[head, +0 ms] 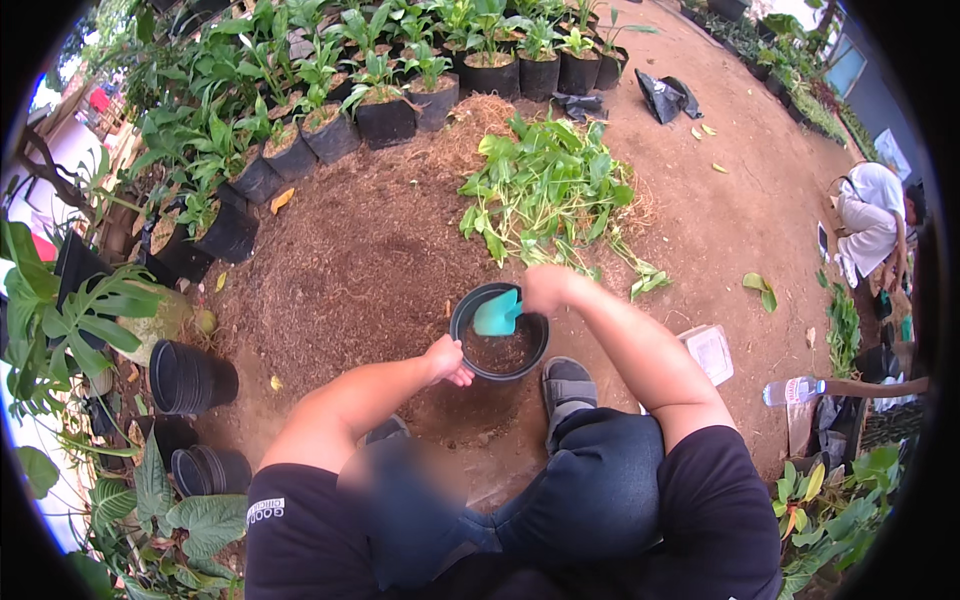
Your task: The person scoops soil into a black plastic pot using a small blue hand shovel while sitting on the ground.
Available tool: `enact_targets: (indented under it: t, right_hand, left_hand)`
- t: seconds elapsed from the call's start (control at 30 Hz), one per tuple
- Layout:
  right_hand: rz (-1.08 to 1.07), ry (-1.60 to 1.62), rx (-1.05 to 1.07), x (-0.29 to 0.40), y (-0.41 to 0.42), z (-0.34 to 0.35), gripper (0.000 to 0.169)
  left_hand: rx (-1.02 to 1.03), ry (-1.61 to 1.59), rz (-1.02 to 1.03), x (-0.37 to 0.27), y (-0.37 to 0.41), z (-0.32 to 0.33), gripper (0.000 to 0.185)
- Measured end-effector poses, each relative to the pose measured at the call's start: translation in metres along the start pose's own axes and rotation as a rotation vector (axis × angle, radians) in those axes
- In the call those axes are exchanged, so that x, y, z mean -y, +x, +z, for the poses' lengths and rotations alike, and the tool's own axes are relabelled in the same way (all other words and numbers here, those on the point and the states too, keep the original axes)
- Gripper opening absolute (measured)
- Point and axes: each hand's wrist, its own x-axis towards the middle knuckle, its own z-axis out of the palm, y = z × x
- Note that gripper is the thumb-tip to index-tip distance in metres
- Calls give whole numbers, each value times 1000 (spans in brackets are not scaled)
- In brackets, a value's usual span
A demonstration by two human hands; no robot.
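Note:
A round black plastic plant pot (pixel 500 373) stands between my feet and a heap of brown soil (pixel 360 247). My left hand (pixel 450 363) grips its left rim. Dark soil (pixel 510 352) lies inside the pot. My right hand (pixel 546 289) is closed on a teal hand trowel (pixel 496 315), whose blade is over the soil within the pot; the handle is hidden by the hand. Just beyond the pot, a pile of leafy green cuttings (pixel 551 180) rests on the ground.
Rows of black grow bags (pixel 385 124) with leafy plants border the soil. Stacked black pots (pixel 193 377) stand at the left. To the right are a clear plastic container (pixel 709 355) and a plastic bottle (pixel 793 391). A person (pixel 874 206) crouches at the far right.

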Motion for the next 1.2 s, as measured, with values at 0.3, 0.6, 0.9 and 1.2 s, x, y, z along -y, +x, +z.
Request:
enact_targets:
  t: [0.3,0.6,0.9,1.2]
  right_hand:
    - [77,249,80,-18,-21,-14,32]
    - [78,100,130,-5,-12,-3,23]
    - [-16,81,105,17,-19,20,30]
    - [-31,-235,-2,-11,-41,-11,28]
  left_hand:
    - [-47,25,-44,-8,-5,10,30]
    - [65,-8,-154,1,-25,28,37]
    - [100,67,-216,23,-43,28,46]
    - [-264,1419,215,-60,-90,-49,27]
